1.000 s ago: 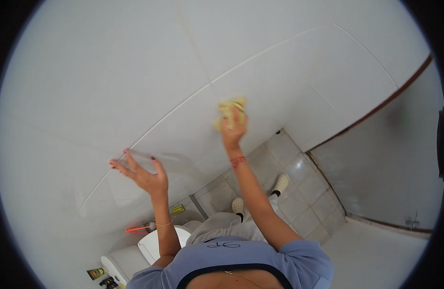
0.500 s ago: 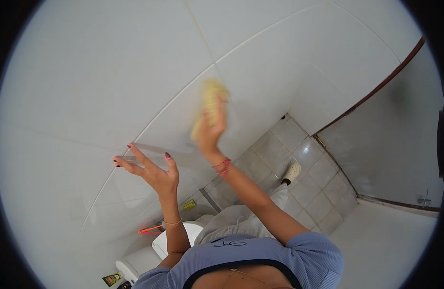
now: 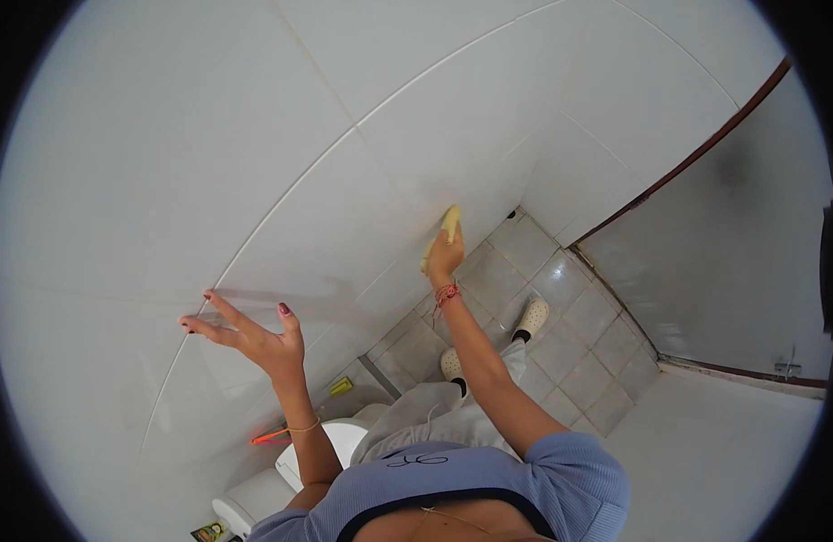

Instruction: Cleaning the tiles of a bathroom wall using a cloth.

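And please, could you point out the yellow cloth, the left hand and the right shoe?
Yellow cloth (image 3: pixel 451 221): head view, on its upper part.
Left hand (image 3: pixel 268 347): head view, on the back of the hand.
Right shoe (image 3: pixel 533 315): head view, on its top.

Left hand (image 3: pixel 267 348) on far wall (image 3: pixel 200 144); cloth (image 3: pixel 452 221) in right hand (image 3: pixel 447 259), farther right. Toilet (image 3: pixel 342 440) near left, door (image 3: pixel 714 262) right, floor (image 3: pixel 604 343) between wall and door.
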Action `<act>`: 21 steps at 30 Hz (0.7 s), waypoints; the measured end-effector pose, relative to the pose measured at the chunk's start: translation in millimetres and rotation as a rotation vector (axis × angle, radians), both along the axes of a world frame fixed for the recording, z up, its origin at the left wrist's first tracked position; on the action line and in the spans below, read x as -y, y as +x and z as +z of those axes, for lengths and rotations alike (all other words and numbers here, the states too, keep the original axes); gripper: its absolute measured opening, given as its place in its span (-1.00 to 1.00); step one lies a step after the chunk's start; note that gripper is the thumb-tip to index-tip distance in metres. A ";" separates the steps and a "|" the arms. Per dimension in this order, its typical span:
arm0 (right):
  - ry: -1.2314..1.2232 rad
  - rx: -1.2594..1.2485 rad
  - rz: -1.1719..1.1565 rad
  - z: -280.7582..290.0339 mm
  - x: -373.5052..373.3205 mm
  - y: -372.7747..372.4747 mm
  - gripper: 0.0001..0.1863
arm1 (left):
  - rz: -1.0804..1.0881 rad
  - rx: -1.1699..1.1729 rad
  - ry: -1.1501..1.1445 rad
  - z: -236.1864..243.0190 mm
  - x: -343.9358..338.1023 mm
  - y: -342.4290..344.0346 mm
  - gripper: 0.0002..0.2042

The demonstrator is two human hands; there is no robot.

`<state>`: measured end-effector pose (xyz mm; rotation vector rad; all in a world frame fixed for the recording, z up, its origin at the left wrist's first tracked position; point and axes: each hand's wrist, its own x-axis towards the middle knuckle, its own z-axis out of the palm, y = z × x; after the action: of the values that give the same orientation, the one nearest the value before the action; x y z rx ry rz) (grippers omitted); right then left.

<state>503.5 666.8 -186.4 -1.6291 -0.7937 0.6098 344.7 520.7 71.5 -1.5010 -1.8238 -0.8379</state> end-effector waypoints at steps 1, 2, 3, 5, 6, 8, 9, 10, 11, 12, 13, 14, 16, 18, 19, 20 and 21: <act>0.046 -0.080 -0.048 -3.5 -5.9 5.8 -0.49 | -0.004 -0.002 0.002 -1.2 0.3 1.7 -0.23; 0.100 -0.152 -0.108 -4.5 -19.6 16.1 -0.50 | 0.027 0.037 0.019 -5.5 -5.6 6.9 -0.25; 0.189 -0.348 -0.072 23.6 -31.4 11.3 -0.51 | 0.084 0.060 0.025 -4.7 -3.8 6.6 -0.26; 0.323 -0.522 -0.048 105.7 -54.7 12.8 -0.52 | 0.091 0.158 0.065 2.2 -4.3 16.2 -0.28; 0.387 -0.505 -0.066 140.8 -66.8 18.0 -0.51 | 0.081 0.259 0.122 6.0 -6.9 24.0 -0.30; 0.646 -0.474 -0.013 214.3 -77.4 30.5 -0.51 | 0.069 0.220 0.070 4.3 -14.0 34.5 -0.30; 0.794 -0.256 -0.008 238.1 -88.2 39.5 -0.50 | 0.056 0.187 0.015 0.4 -20.3 42.9 -0.31; 0.936 -0.044 0.003 259.4 -95.7 45.1 -0.48 | 0.049 0.186 0.021 1.2 -24.5 51.6 -0.31; 0.940 -0.042 0.002 271.0 -98.7 47.0 -0.48 | 0.002 0.209 -0.027 -2.0 -29.0 59.2 -0.31; 0.905 0.040 0.029 280.6 -101.0 47.7 -0.47 | -0.042 0.231 -0.073 -4.9 -33.1 66.8 -0.31; 0.869 0.121 0.057 285.6 -103.5 48.3 -0.45 | -0.038 0.231 -0.067 -7.4 -36.1 74.8 -0.31; 0.872 0.126 0.059 280.7 -105.2 52.6 -0.45 | -0.064 0.281 -0.107 -11.7 -40.2 84.6 -0.32; 0.907 0.272 -0.031 258.4 -112.3 62.6 -0.44 | -0.081 0.333 -0.135 -15.8 -52.6 103.2 -0.33; 0.840 0.289 -0.085 241.3 -123.8 75.6 -0.44 | -0.142 0.364 -0.227 -11.8 -58.7 120.5 -0.33; 0.766 0.311 -0.150 230.4 -129.3 82.5 -0.45 | -0.126 0.363 -0.220 -9.4 -59.7 128.9 -0.33; 0.674 0.256 -0.171 210.4 -137.5 92.1 -0.47 | -0.141 0.387 -0.233 -9.0 -63.8 137.4 -0.33; 0.580 0.210 -0.199 182.0 -147.4 104.7 -0.48 | -0.167 0.413 -0.248 -10.8 -70.1 143.9 -0.33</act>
<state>608.3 814.2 -4.4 -1.2202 -0.8507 0.0487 488.6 590.7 60.7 -1.7543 -2.1872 -1.1001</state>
